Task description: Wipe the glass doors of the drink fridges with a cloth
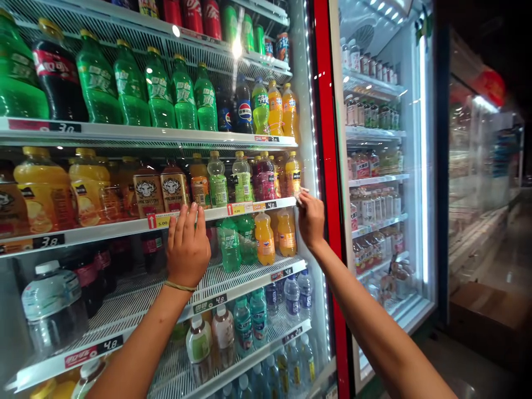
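My left hand (188,244) is held up flat, its fingers together and stretched out, in front of a shelf edge with a yellow price tag (163,221). Nothing shows in it. My right hand (311,217) has its fingers bent and pinched on a small white wipe (300,194), at the right end of the same shelf. Just behind the wipe stands a yellow juice bottle (293,170). Glare suggests a glass door (236,49) between my hands and the shelves; whether my left palm touches it I cannot tell.
Green soda bottles (97,80) and orange juice bottles (89,185) line the shelves. A large clear bottle (54,305) stands lower left. The fridge's red frame (326,111) runs down beside my right arm. A second lit fridge (374,183) and a cardboard box (486,316) are further right.
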Demonstrator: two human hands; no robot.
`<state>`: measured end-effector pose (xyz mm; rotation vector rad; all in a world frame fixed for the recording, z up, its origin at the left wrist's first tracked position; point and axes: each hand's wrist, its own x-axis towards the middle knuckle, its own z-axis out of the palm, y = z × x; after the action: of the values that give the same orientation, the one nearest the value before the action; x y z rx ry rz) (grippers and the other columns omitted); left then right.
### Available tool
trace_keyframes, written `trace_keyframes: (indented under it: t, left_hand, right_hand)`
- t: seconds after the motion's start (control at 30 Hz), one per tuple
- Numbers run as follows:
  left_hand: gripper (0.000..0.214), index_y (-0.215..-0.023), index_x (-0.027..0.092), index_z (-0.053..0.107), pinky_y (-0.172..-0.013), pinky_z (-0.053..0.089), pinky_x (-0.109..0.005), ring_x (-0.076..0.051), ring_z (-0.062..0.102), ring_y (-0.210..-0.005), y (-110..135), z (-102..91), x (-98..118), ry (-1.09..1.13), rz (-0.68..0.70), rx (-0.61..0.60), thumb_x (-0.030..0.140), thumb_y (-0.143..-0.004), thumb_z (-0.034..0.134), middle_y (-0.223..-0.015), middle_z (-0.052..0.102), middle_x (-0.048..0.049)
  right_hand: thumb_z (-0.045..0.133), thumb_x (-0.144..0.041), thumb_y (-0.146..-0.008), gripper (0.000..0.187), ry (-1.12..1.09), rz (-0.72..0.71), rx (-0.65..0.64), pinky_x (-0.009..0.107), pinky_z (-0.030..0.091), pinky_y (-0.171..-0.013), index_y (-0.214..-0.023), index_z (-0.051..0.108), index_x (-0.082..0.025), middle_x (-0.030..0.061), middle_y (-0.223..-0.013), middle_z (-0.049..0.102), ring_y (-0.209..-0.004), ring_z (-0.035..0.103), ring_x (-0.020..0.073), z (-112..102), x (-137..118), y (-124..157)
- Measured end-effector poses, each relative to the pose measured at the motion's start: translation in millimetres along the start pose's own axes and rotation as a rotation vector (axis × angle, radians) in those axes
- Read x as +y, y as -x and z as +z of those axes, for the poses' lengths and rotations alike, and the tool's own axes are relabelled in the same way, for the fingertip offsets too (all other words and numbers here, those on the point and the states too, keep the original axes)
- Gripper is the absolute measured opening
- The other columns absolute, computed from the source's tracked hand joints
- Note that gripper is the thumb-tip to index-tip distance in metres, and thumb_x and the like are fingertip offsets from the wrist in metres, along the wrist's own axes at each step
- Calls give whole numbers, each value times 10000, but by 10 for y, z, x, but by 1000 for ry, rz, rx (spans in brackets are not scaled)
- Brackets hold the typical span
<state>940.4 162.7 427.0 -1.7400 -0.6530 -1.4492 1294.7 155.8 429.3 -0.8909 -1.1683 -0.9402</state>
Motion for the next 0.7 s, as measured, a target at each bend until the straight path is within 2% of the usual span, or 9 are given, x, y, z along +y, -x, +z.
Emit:
trace_keyframes:
  t: [0.2, 0.27, 0.3, 0.33, 0.4, 0.5, 0.6, 0.67, 0.7]
  left_hand:
    - [658, -1643, 208, 284, -1291, 300, -463, -254, 380, -1538, -32, -129, -95, -58, 66, -41, 150, -1008, 449, -1602, 477, -108]
    - [656, -1645, 209, 277, -1289, 302, -435, -242, 387, -1534, -39, -190, -155, -82, 111, -74, 159, -1015, 453, -1601, 480, -98]
    - [656, -1647, 209, 273, -1289, 300, -425, -240, 386, -1534, -41, -214, -182, -92, 130, -88, 164, -1018, 455, -1602, 479, -95]
    - [657, -1648, 209, 269, -1289, 297, -420, -239, 384, -1534, -42, -231, -203, -100, 143, -96, 168, -1020, 457, -1603, 477, -95]
    - [661, -1650, 214, 263, -1290, 292, -420, -241, 377, -1538, -38, -241, -220, -105, 148, -99, 169, -1019, 456, -1605, 473, -96]
    - [677, -1653, 232, 250, -1297, 276, -437, -242, 363, -1545, -16, -202, -172, -93, 116, -88, 165, -1012, 455, -1613, 461, -94]
    - [699, -1659, 232, 225, -1311, 232, -483, -259, 342, -1556, 26, -129, -74, -93, 36, -70, 170, -1005, 463, -1633, 426, -107]
    - [714, -1662, 230, 210, -1317, 201, -508, -271, 324, -1563, 54, -82, -20, -91, -8, -56, 174, -1000, 473, -1645, 402, -113]
    - [719, -1663, 232, 205, -1320, 191, -514, -273, 316, -1566, 66, -64, -3, -87, -20, -51, 176, -999, 475, -1649, 393, -113]
  right_hand:
    - [511, -244, -1064, 272, -163, -218, -147, 360, 548, -962, -1240, 717, -261, 56, -1138, 732, -1063, 644, 208, 579, -1574, 126]
    - [504, -223, -1067, 288, -175, -290, -186, 334, 534, -983, -1274, 702, -244, 53, -1151, 739, -1049, 638, 198, 639, -1823, 155]
    - [502, -216, -1066, 294, -178, -322, -205, 331, 526, -993, -1288, 694, -234, 58, -1166, 739, -1057, 634, 199, 639, -1845, 149]
    - [501, -214, -1065, 293, -181, -340, -216, 329, 522, -992, -1287, 692, -234, 59, -1177, 737, -1066, 631, 202, 622, -1797, 129]
    - [493, -216, -1063, 286, -189, -318, -212, 339, 523, -972, -1263, 696, -250, 54, -1174, 728, -1077, 631, 207, 538, -1511, 59]
    - [462, -222, -1050, 282, -158, -158, -121, 388, 523, -953, -1197, 702, -232, 73, -1111, 705, -1047, 624, 224, 291, -747, -29]
    - [500, -244, -1005, 229, -18, 57, -23, 431, 501, -951, -1122, 696, -222, 89, -1066, 686, -1021, 597, 244, -40, 84, 9]
    - [508, -222, -970, 218, 76, 167, 23, 450, 484, -956, -1101, 682, -207, 104, -1052, 676, -1023, 582, 256, -212, 458, 89]
    - [503, -207, -956, 224, 108, 210, 48, 457, 479, -959, -1097, 676, -198, 111, -1049, 669, -1028, 577, 262, -256, 548, 132]
